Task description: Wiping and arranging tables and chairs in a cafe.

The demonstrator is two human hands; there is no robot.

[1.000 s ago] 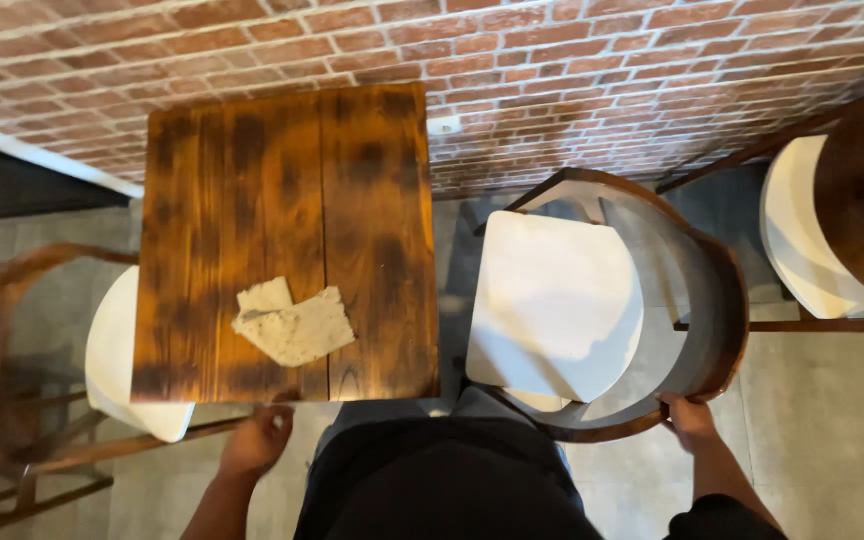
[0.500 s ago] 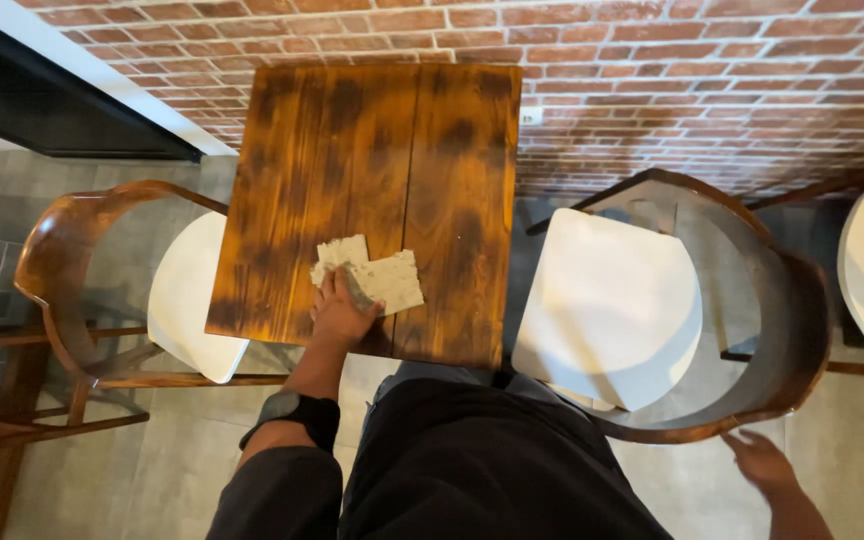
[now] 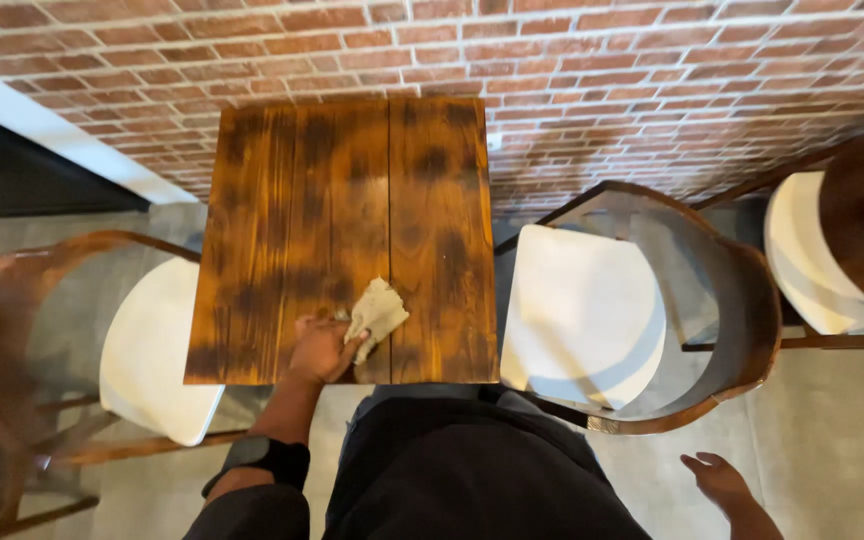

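Left hand (image 3: 320, 350) grips a crumpled beige cloth (image 3: 378, 313) on the dark-stained wooden table (image 3: 282, 200); right hand (image 3: 718, 479), right of the table, hangs open, empty.

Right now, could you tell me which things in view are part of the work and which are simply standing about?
In use:
- left hand
- beige cloth, gripped by that hand
- wooden table

Standing about:
- chair with white seat
- chair at left
- right hand, open, touching nothing
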